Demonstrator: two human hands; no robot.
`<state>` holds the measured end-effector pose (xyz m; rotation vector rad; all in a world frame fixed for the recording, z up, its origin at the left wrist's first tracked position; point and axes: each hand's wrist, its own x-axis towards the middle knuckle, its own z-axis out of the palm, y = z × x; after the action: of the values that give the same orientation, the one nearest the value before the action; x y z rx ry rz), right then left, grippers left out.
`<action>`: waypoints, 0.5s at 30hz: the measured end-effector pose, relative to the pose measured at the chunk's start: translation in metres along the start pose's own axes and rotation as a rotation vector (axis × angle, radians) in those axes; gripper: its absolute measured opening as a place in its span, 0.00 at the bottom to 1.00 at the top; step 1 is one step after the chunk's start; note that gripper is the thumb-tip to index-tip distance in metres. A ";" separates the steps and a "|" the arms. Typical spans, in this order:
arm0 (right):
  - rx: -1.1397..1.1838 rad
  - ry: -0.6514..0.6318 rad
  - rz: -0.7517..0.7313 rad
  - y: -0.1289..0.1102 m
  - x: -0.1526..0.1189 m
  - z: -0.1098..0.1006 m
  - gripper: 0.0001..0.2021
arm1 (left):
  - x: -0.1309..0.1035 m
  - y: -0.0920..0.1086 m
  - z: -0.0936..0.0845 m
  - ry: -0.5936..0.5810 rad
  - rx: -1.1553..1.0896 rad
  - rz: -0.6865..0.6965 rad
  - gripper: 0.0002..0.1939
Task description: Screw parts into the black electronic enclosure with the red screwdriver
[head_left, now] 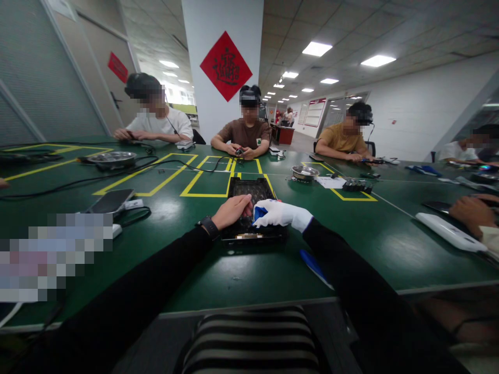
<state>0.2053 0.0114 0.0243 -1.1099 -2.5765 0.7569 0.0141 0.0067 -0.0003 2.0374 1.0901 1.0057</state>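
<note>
A black open case (249, 188) with a dark moulded inside sits on the green table in front of me. My left hand (234, 212) is bare, with a dark watch (209, 227) at its wrist, and reaches over the case's left side with its fingers stretched out. On the right, my right hand (278, 214) wears a white glove with a blue palm. Its fingers are curled together over the case, and what they hold, if anything, is hidden. A blue, white-edged item (316, 268), perhaps another glove, lies beside my right forearm.
A dark phone-like slab (113, 201) and black cables are at left. Metal bowls (305, 173) stand farther off, near black parts (357, 186). Yellow tape marks the green table (187, 280). Several people sit around it; a co-worker's hand (473, 215) is at right by a white device (450, 231).
</note>
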 end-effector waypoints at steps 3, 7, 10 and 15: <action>0.039 -0.054 -0.016 -0.002 0.000 -0.001 0.17 | 0.000 0.000 0.000 -0.002 0.002 0.000 0.27; 0.084 -0.048 -0.060 -0.003 0.000 -0.001 0.15 | 0.001 0.000 0.000 -0.004 0.005 0.000 0.27; 0.096 0.027 -0.101 -0.003 0.001 -0.001 0.13 | 0.000 0.000 0.000 -0.005 0.008 0.002 0.26; -0.087 0.163 -0.199 -0.005 -0.001 -0.009 0.08 | -0.001 0.006 -0.001 0.001 0.089 0.044 0.24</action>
<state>0.2069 0.0111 0.0342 -0.8812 -2.5518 0.4916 0.0148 0.0033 0.0043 2.1409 1.1132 0.9965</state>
